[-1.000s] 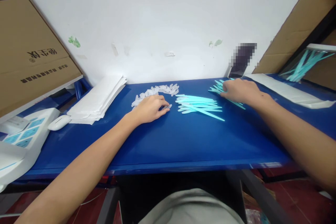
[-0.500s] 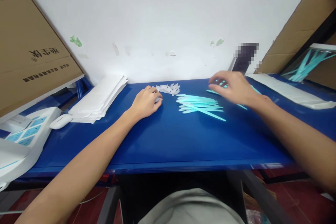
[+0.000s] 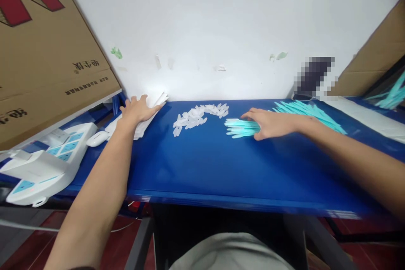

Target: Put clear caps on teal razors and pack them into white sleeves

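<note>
My left hand (image 3: pixel 136 112) lies with spread fingers on a stack of white paper sheets or bags (image 3: pixel 155 100) at the back left. On the blue table (image 3: pixel 196 168), my right hand (image 3: pixel 264 123) rests over the right end of a small bundle of turquoise sticks (image 3: pixel 238 128), its thumb and fingers around the bundle's sides. Small whitish translucent pieces (image 3: pixel 193 117) form a curved pile between the hands. Behind my right wrist is a larger pile of turquoise sticks (image 3: pixel 316 114).
A white power strip (image 3: pixel 74 145) and a white mouse-shaped object (image 3: pixel 97 139) are at the left, below a large cardboard box (image 3: pixel 57 59). A dark pixelated object (image 3: pixel 314 76) leans against the wall. A long white strip (image 3: pixel 363 114) lies at the right.
My left hand has moved left from the whitish pieces onto the white stack. My right hand has come down onto the small stick bundle, which is now neater. The view has shifted left.
</note>
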Motion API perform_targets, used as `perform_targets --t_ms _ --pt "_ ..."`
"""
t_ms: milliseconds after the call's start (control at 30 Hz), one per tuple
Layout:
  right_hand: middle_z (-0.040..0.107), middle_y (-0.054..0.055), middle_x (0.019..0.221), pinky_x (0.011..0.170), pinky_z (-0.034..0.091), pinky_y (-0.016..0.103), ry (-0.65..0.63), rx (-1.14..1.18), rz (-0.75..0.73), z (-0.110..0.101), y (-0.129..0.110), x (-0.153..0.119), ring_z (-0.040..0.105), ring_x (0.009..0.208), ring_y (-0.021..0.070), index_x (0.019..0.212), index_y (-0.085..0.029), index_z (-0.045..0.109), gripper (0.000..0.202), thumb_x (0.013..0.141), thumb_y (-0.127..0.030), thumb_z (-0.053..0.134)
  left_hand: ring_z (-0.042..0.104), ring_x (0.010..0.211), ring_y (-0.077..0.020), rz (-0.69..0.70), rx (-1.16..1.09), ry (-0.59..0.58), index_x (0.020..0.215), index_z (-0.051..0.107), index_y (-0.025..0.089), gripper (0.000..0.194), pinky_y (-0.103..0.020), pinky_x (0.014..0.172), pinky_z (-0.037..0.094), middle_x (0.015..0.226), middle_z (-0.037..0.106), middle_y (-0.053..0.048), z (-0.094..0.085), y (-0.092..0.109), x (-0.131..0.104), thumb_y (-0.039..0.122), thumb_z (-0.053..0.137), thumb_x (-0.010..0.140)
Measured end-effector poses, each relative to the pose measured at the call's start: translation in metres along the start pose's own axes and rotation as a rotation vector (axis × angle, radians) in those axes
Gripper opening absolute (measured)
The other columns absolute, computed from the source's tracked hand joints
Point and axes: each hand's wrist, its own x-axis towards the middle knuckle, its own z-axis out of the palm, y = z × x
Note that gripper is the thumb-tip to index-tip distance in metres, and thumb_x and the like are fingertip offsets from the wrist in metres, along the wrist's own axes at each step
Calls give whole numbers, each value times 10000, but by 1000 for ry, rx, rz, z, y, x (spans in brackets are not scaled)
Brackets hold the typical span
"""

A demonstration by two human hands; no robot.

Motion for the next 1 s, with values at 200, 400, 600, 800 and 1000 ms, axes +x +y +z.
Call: perform_targets --t_ms 200,400,600,800,1000 --pt "714 119 1076 748 524 374 -109 -125 48 -6 -5 23 692 961 320 1127 -189 631 464 678 -291 686 317 1446 -549 -106 -17 -62 1618 275 194 1033 -700 1092 299 1605 321 -301 14 -9 2 842 411 825" --pt "715 130 1040 741 464 359 32 -209 -45 14 -4 11 684 936 296 917 -211 592 103 822 -228 558 306 1428 -549 -96 -32 35 1609 286 165 1015 -679 1071 310 1509 442 -320 17 -9 4 775 485 822" --pt "665 71 742 640 439 382 567 0 70 24 -4 5 663 689 294 1019 -222 559 163 913 -340 521 345 1353 -587 -13 -92 266 1507 427 118 934 -751 1028 287 1477 447 -346 3 2 -9 673 604 776" --pt "499 -21 510 559 501 407 1033 716 98 35 -13 21 580 468 208 928 -238 573 208 927 -445 600 287 1442 -516 472 -486 625 1505 450 294 812 -712 1152 189 1546 428 -184 -15 61 -48 671 620 807" --pt "466 -49 510 447 415 347 1053 912 103 42 -7 29 481 409 155 824 -254 540 258 781 -389 756 331 1441 -492 723 -557 607 1528 438 263 885 -620 1148 253 1556 443 -182 -11 98 -72 728 625 798"
